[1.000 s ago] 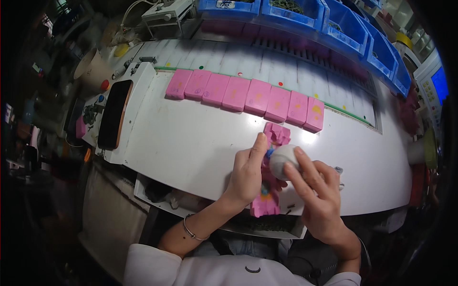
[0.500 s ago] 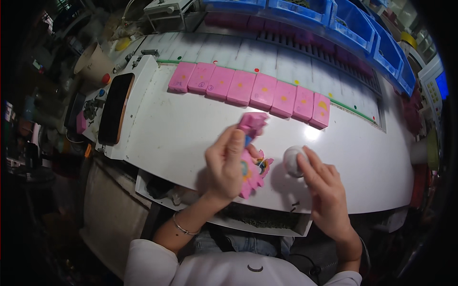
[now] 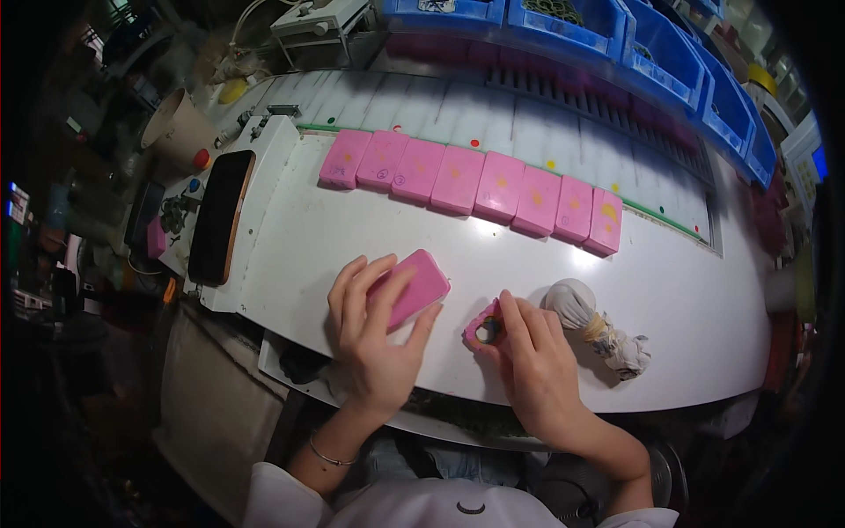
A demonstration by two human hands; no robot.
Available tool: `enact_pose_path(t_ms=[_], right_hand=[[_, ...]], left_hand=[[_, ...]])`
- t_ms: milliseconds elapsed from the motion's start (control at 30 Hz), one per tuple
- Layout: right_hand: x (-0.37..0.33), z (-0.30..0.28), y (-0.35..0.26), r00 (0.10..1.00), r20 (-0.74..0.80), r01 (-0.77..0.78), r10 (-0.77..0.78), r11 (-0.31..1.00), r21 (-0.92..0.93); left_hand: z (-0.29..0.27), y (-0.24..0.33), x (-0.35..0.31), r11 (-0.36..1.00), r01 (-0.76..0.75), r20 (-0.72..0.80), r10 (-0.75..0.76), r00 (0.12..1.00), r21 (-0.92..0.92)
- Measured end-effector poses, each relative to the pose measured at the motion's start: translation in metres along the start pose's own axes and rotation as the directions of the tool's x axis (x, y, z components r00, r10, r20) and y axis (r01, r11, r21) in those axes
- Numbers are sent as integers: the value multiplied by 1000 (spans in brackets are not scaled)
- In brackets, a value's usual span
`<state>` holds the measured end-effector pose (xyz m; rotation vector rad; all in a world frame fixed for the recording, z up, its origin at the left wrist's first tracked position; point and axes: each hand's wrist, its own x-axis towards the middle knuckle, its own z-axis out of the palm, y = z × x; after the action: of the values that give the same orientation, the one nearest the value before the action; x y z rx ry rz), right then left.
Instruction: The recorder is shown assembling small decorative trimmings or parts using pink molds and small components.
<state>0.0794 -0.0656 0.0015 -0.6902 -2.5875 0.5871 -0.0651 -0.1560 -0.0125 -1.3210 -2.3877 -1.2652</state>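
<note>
On the near part of the white worktop, my left hand [image 3: 374, 339] has its fingers over a pink rectangular block [image 3: 420, 290] and its thumb along the near side. To the right of it, my right hand [image 3: 541, 370] pinches a small ragged pink piece [image 3: 476, 337] with a round, dark-edged opening. Just beyond the right hand lies a cloth-wrapped pounder [image 3: 572, 304] with a round white head. Its cloth is bound by a yellowish band, and the bunched end points toward me. My right fingers partly cover the ragged piece.
Several pink blocks [image 3: 458, 179] stand in a slanting row along a green strip. Behind them are a pale striped panel [image 3: 422, 101] and blue bins [image 3: 572, 26]. A dark phone [image 3: 220, 220] leans at the left, near a beige cup [image 3: 176, 123]. An open drawer [image 3: 475, 422] sits under the front edge.
My right hand has let go of the white-headed pounder and now pinches the ragged pink piece. My left hand has moved left, and a whole pink block is now under its fingers.
</note>
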Motion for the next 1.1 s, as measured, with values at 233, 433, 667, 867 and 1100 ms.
enact_pose_path(t_ms=[233,433,667,867,1100], right_hand=[[-3,-6,7,995,56,-97,83,939,331],[-3,-9,20,983,-154,123,-99,980,158],[6,-7,20,989,-134,81,-59,983,165],[14,-2,16,995,-99,35,-14,976,213],[23,11,18,993,-80,-63,87,962,267]], left_hand=[[7,29,3,903,-10,357,180,917,-430],[9,33,-6,851,77,353,132,926,-520],[0,33,-14,880,164,438,54,897,-445],[1,29,-6,875,285,594,5,804,-392],[3,25,-11,867,346,668,-21,744,-358]])
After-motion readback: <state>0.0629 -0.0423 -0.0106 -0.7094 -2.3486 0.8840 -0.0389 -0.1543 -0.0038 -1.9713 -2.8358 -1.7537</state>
